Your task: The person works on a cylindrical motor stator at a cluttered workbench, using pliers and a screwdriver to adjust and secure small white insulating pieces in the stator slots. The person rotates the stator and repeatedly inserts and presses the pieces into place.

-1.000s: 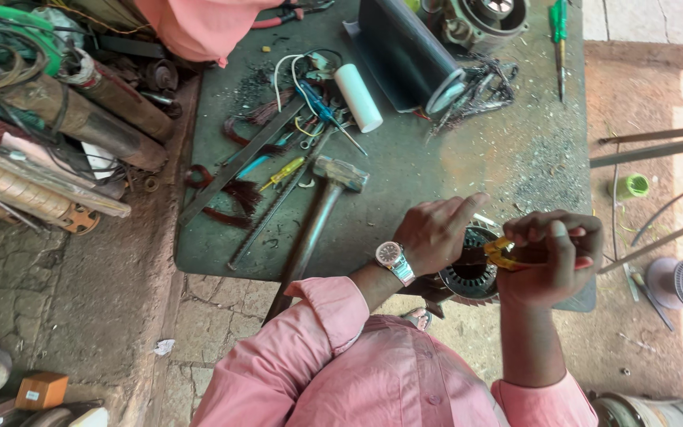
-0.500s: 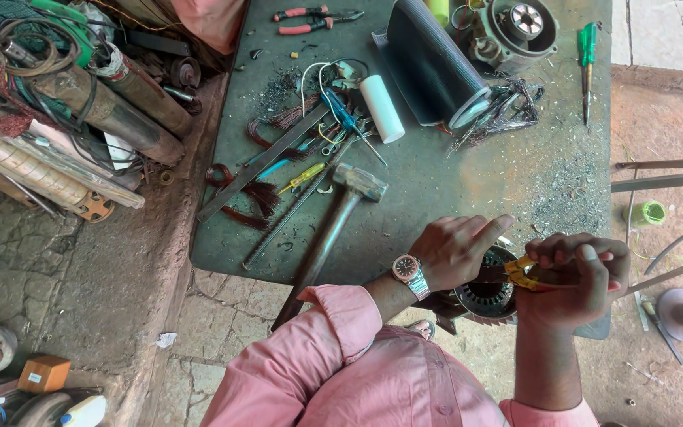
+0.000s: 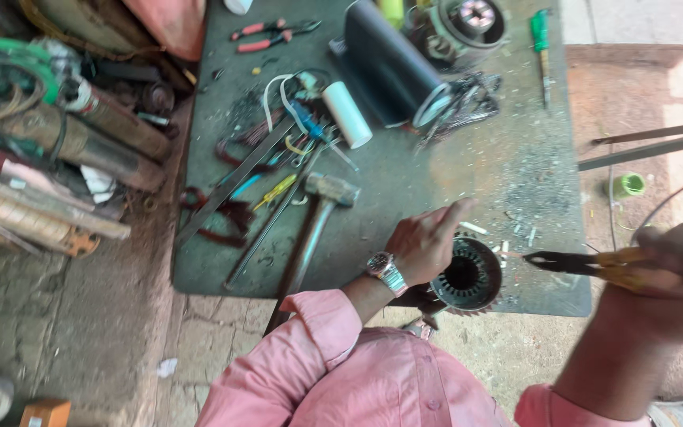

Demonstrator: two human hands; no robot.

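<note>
Our dusty green table (image 3: 515, 170) stands on stone paving; left hand (image 3: 424, 241) grips the ribbed, hollow motor core (image 3: 468, 277), right hand (image 3: 677, 265), at three o'clock, clenches yellow-handled pliers (image 3: 594, 265).

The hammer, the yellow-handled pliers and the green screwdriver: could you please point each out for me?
hammer (image 3: 330, 190), head view, on its steel head.
yellow-handled pliers (image 3: 556, 262), head view, on the dark jaws.
green screwdriver (image 3: 540, 30), head view, on its green handle.
</note>
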